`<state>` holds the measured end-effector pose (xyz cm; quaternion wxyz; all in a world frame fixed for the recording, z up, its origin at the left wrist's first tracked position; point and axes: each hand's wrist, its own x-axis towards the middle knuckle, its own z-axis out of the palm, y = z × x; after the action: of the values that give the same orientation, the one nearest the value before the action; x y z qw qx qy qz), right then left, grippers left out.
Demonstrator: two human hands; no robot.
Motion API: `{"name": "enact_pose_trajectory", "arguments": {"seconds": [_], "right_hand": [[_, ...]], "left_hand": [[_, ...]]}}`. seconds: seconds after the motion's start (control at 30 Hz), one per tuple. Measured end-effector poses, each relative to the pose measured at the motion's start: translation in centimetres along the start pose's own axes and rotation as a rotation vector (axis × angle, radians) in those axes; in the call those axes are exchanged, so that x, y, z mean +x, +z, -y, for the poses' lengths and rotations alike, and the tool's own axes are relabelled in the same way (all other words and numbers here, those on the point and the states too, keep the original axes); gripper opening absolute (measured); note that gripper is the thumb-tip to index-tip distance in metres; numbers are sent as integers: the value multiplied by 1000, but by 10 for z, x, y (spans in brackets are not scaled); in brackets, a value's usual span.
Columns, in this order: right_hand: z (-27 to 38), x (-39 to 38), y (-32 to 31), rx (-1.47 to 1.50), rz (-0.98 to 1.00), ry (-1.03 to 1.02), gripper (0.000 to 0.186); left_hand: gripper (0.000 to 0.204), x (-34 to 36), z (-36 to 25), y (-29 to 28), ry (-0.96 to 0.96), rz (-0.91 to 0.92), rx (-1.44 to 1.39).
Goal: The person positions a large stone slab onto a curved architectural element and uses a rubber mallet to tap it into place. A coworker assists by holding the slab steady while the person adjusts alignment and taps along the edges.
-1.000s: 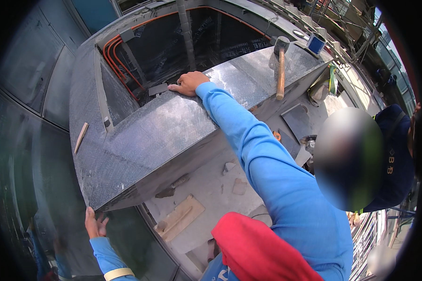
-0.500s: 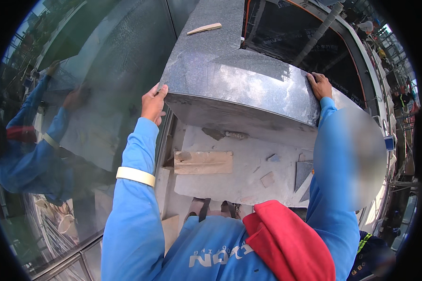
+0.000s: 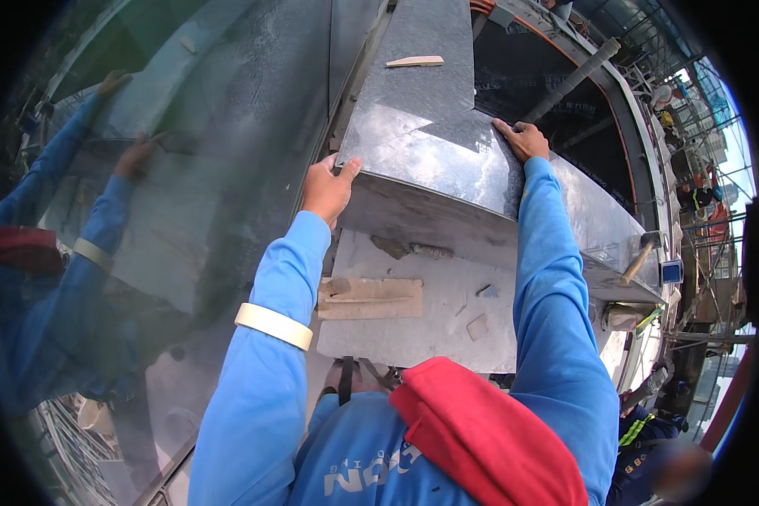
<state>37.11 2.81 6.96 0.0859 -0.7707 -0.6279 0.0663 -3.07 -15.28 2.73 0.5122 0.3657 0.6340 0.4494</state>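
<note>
A large grey polished stone slab (image 3: 434, 148) lies tilted in front of me on a concrete ledge. My left hand (image 3: 329, 187) grips its near left corner, thumb on top. My right hand (image 3: 524, 138) rests flat on the slab's right edge, fingers spread over the top. Both arms are in blue sleeves, and a pale band (image 3: 273, 325) circles my left forearm. A small wooden wedge (image 3: 414, 61) lies on the slab's far end.
A glass wall (image 3: 143, 211) at left reflects my arms. Under the slab, a wooden board (image 3: 369, 298) and mortar bits lie on the concrete ledge (image 3: 430, 320). A hammer (image 3: 637, 257) rests at right. Another person (image 3: 649, 438) stands at lower right. Orange conduits and dark opening lie beyond.
My view has swung left and closer since a second ago. My left hand shifted up onto the slab's near corner; my right hand stays on the right edge.
</note>
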Motion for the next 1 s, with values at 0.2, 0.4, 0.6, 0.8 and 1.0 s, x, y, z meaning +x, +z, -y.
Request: {"name": "enact_pose_trajectory", "arguments": {"seconds": [0.2, 0.4, 0.6, 0.8, 1.0], "right_hand": [[7, -3, -2, 14, 22, 37, 96], [5, 0, 5, -6, -37, 29, 87], [6, 2, 7, -57, -29, 38, 85], [8, 1, 6, -61, -9, 40, 83], [6, 2, 7, -27, -33, 62, 87]], "left_hand": [[62, -4, 1, 2, 92, -63, 48], [67, 0, 2, 1, 114, -29, 27], [67, -2, 1, -1, 112, -39, 118], [66, 0, -4, -2, 140, -46, 161], [62, 1, -10, -6, 36, 76, 36]]}}
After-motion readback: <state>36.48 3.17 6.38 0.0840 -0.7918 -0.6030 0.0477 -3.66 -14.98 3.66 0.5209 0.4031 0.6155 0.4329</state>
